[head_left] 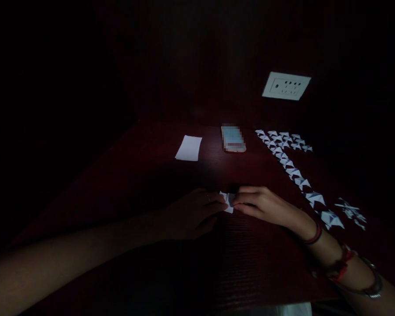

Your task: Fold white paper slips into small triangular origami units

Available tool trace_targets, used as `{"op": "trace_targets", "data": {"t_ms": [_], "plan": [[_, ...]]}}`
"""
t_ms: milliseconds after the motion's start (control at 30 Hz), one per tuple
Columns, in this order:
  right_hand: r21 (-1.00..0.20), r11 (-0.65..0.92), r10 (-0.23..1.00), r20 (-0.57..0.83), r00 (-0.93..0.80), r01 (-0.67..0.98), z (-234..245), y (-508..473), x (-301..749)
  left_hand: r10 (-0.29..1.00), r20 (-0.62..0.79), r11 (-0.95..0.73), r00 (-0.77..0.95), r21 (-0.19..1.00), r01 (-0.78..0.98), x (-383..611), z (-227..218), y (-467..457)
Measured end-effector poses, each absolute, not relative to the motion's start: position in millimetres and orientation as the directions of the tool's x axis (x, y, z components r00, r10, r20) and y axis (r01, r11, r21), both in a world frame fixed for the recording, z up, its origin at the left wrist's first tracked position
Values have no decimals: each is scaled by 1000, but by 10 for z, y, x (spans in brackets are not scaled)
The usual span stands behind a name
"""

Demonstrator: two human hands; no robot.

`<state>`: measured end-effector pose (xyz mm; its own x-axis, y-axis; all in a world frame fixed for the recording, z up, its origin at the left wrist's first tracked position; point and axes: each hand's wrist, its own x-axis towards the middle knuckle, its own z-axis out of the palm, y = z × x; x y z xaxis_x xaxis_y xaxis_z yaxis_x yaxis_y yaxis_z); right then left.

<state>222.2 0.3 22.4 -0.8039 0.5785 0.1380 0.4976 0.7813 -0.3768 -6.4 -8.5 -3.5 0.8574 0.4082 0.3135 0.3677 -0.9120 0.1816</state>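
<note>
Between my two hands, a small piece of folded white paper (pixel 229 202) lies at the middle of the dark red table (pixel 145 162). My left hand (pixel 199 213), with a ring on one finger, rests its fingertips on the paper's left side. From the right, my right hand (pixel 255 202) pinches the paper's other edge between thumb and fingers. The fingers cover parts of the paper, so its full shape is hidden. Bracelets circle my right wrist and forearm. A stack of white paper sheets (pixel 188 148) lies farther back, beyond my left hand.
Several folded paper figures (pixel 292 172) stand in rows along the right. Near them lies a small pile of paper scraps (pixel 350 213). A lit phone (pixel 233 138) rests at the back, below a wall socket (pixel 286 86). The surroundings are very dark.
</note>
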Motion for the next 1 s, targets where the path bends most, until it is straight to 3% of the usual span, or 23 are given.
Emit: {"op": "trace_targets", "data": {"t_ms": [367,633,1000], "plan": [[-419,690,709,230,-666,590,146,46,2184,394,292,-918,872,176,356,-75,-66,-53],[-434,674,723,226,-653,597,132,68,2176,400,224,-914,889,160,372,-69,-49,-66],[-405,654,745,198,-637,639,138,74,2158,444,250,-894,860,192,406,-43,-33,-88]]}}
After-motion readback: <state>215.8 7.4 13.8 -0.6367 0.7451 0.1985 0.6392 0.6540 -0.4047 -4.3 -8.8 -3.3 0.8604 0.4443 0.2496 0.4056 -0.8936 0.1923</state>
